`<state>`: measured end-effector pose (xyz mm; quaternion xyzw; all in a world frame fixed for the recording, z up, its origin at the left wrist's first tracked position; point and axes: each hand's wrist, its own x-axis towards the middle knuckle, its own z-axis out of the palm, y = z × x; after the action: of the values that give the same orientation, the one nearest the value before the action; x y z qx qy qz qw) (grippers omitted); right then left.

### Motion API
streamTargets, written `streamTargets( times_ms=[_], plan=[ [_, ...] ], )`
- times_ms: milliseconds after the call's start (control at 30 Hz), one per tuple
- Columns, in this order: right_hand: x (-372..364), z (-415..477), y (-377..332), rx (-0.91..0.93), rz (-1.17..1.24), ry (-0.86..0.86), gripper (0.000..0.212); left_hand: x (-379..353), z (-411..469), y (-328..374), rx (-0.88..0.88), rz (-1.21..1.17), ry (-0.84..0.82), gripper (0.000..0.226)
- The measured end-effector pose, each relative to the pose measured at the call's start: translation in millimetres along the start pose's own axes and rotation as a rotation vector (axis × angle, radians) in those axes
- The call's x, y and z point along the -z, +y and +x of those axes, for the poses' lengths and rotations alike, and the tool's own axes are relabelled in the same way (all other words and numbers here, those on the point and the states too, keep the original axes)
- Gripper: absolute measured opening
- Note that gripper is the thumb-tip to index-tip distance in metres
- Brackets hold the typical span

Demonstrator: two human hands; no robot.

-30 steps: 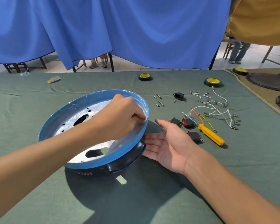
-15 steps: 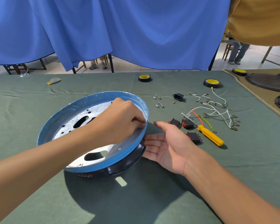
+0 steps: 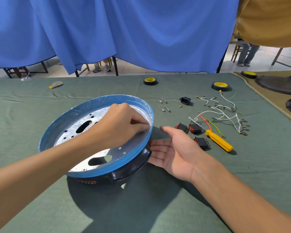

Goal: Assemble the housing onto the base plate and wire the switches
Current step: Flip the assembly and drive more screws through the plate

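The round blue-rimmed metal base plate (image 3: 84, 128) sat tilted on the black plastic housing (image 3: 133, 167). The left hand (image 3: 121, 125) pinched its rim to steady it. The right hand (image 3: 176, 148) lay spread, palm up, touching the housing, probably to brace it.

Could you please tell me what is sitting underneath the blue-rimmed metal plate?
A black housing shows beneath the blue-rimmed metal plate, bearing red lettering. Its far side and interior are covered by the plate.
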<state>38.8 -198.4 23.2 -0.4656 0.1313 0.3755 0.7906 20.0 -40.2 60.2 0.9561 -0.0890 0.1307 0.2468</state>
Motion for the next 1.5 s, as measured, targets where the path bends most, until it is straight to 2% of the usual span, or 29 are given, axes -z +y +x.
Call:
streamTargets(
  times_ms=[100,233,400,567,767,933,1033,1233,1500],
  plan=[
    [0.0,0.7,0.3,0.001,0.003,0.003,0.051,-3.6,2.3,2.9,0.133,-0.068,0.03,0.009],
    [0.2,0.8,0.7,0.003,0.004,-0.001,0.05,-1.9,5.0,3.1,0.177,-0.078,0.029,0.011],
    [1.5,0.9,0.0,0.002,-0.006,-0.004,0.049,-0.6,2.5,6.2,0.03,-0.01,-0.023,0.012],
    [1.3,1.3,0.7,0.008,-0.007,0.001,0.048,4.6,6.1,2.5,0.055,-0.003,-0.05,0.011],
    [1.7,2.6,0.5,0.001,-0.006,-0.006,0.05,5.7,2.3,4.2,-0.011,-0.02,-0.101,0.019],
    [2.3,2.6,0.6,-0.006,0.002,-0.013,0.051,3.6,1.7,2.2,0.051,-0.041,-0.015,0.009],
    [3.9,2.6,-0.5,-0.019,0.036,-0.025,0.053,2.1,2.0,1.1,0.097,-0.051,-0.003,0.012],
    [6.5,2.8,-0.5,-0.023,0.101,-0.091,0.058,11.0,-0.6,0.5,0.013,-0.031,-0.038,0.016],
    [4.9,3.8,1.3,-0.004,0.116,-0.097,0.058,14.3,-4.4,0.1,-0.105,0.005,-0.013,0.018]
  ],
)
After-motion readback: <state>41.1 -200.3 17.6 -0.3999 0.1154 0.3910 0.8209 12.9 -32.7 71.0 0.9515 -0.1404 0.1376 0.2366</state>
